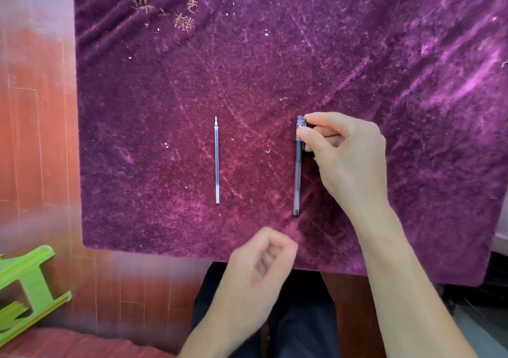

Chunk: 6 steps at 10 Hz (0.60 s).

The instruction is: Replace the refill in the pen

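A clear pen (297, 176) with a dark grip and a see-through cap lies lengthwise on the purple cloth (165, 96), cap end away from me. My right hand (346, 159) pinches the pen at its cap end with thumb and fingertips; the pen still rests on the cloth. A thin refill (217, 162) with a metal tip pointing away lies parallel to the pen, about a hand's width to its left, untouched. My left hand (261, 264) hovers at the cloth's near edge, blurred, fingers curled loosely with nothing in them.
The purple velvety cloth covers a table and hangs over its near edge. A green plastic stool (24, 289) stands on the wooden floor at the lower left. My dark trousers (299, 322) show below the table edge.
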{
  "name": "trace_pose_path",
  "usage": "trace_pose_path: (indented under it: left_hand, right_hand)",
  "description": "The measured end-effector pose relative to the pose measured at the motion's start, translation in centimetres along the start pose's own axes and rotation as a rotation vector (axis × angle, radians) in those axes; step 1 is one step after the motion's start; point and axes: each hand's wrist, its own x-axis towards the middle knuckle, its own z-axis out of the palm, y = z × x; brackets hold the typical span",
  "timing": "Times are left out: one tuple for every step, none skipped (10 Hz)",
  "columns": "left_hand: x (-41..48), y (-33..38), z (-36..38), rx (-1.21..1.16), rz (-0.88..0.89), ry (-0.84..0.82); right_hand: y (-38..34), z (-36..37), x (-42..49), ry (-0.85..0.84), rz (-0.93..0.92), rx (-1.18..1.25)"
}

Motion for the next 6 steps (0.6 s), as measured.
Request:
trace_pose_path:
  left_hand:
    - [-3.7, -4.7, 0.2, 0.058, -0.292, -0.066]
    - [-5.5, -9.3, -0.4, 0.159, -0.508, -0.081]
    - [-5.9, -13.3, -1.5, 0.183, -0.603, -0.025]
    - [-5.9, -16.4, -2.5, 0.188, -0.628, 0.083]
    - [-5.8, -18.2, -2.5, 0.201, -0.650, 0.135]
    - [-6.1, -18.3, -2.2, 0.159, -0.651, 0.148]
  right_hand:
    - [0.0, 0.0, -0.2, 0.015, 0.002, -0.013]
    - [-0.1, -0.1, -0.3, 0.023, 0.029, -0.008]
    - [-0.1, -0.2, -0.4, 0.022, 0.022, -0.028]
    - [0.1, -0.2, -0.4, 0.017, 0.016, -0.021]
    - [0.2, -0.4, -0.4, 0.021, 0.024, -0.016]
    - [0.0, -0.7, -1.0, 0.045, 0.028, -0.014]
